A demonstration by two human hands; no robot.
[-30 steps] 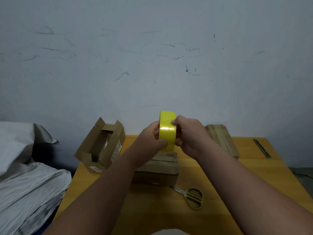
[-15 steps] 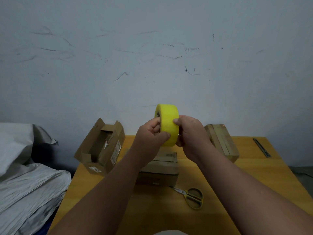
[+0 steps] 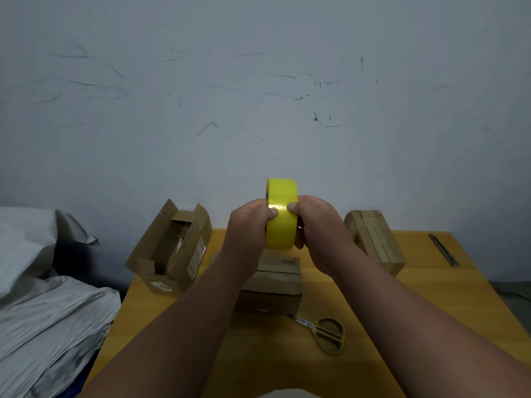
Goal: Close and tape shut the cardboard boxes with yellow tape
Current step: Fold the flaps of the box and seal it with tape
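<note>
I hold a yellow tape roll (image 3: pixel 281 225) upright in the air above the table, its outer face toward me. My left hand (image 3: pixel 248 228) grips its left side with the thumb on the face. My right hand (image 3: pixel 317 228) grips its right side, thumb also on the face. Under the roll a closed cardboard box (image 3: pixel 273 285) sits mid-table, partly hidden by my left forearm. An open cardboard box (image 3: pixel 172 248) with raised flaps stands at the table's far left corner. A third closed box (image 3: pixel 376 242) lies at the far right.
Yellow-handled scissors (image 3: pixel 324 333) lie on the yellow wooden table (image 3: pixel 431 297) in front of the middle box. A dark utility knife (image 3: pixel 444 249) lies near the far right edge. Grey plastic bags (image 3: pixel 43 311) are piled left of the table. A scuffed wall stands behind.
Both hands have turned the roll slightly, shifting their thumbs across its face. The roll rose a little a second ago and now sits about level.
</note>
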